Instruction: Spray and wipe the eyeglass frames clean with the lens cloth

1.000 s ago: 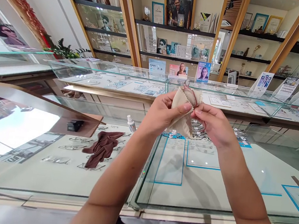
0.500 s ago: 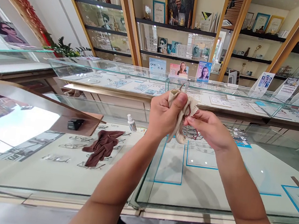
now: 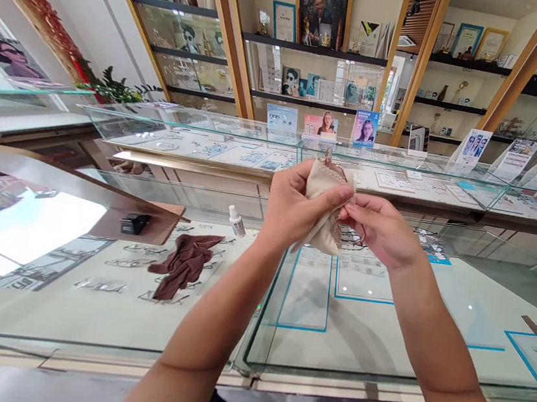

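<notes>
Above the glass counter, my left hand [image 3: 292, 204] is closed on a cream cleaning cloth [image 3: 326, 234], its thumb pressed across the front. The cloth wraps part of a pair of glasses [image 3: 335, 167], whose thin reddish-brown frame shows above and to the right of the fabric. My right hand [image 3: 382, 228] pinches the glasses at their right side, close to the left thumb. Most of the frame and the lenses are hidden by cloth and fingers.
A white spray bottle [image 3: 236, 221] stands on the counter to the left. Near it a brown cloth [image 3: 185, 262] lies crumpled over rows of glasses. A wood-edged mirror [image 3: 51, 220] leans at far left. Another glass display case [image 3: 197, 146] runs along behind.
The cream cloth has been shifted and now spreads flatter over the front of the glasses. My left thumb has moved right and lower; my right hand keeps its pinch.
</notes>
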`<act>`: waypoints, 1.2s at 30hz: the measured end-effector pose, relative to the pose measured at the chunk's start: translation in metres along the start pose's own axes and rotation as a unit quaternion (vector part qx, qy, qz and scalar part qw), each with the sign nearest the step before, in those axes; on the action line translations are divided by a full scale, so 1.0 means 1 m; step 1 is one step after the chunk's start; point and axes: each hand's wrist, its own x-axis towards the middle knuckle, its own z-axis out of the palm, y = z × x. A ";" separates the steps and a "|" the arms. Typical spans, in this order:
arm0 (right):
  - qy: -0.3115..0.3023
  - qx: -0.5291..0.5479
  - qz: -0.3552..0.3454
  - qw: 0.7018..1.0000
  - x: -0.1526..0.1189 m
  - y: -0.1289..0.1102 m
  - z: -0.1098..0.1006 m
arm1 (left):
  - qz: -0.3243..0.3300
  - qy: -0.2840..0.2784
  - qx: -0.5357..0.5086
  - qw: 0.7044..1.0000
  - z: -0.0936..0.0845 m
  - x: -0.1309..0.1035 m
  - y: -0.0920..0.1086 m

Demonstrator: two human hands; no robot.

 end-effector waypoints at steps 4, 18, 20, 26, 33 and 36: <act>-0.015 -0.030 0.001 0.999 0.000 -0.003 -0.001 | 0.021 0.033 0.019 0.999 0.001 0.001 -0.002; -0.029 0.011 0.013 0.999 0.002 0.006 0.003 | 0.034 0.057 -0.037 0.997 0.007 -0.002 -0.013; -0.034 -0.003 0.008 0.999 0.004 0.008 0.003 | 0.026 0.081 -0.024 0.996 0.008 -0.002 -0.016; 0.020 -0.030 -0.051 0.998 0.000 -0.007 -0.015 | 0.002 0.052 -0.041 0.998 -0.015 0.013 -0.025; 0.044 -0.045 -0.084 0.994 -0.010 -0.024 -0.035 | 0.095 -0.035 0.087 0.991 -0.041 0.017 -0.004; 0.051 -0.055 -0.089 0.993 -0.010 -0.024 -0.037 | 0.186 -0.028 0.161 0.969 -0.037 0.015 0.005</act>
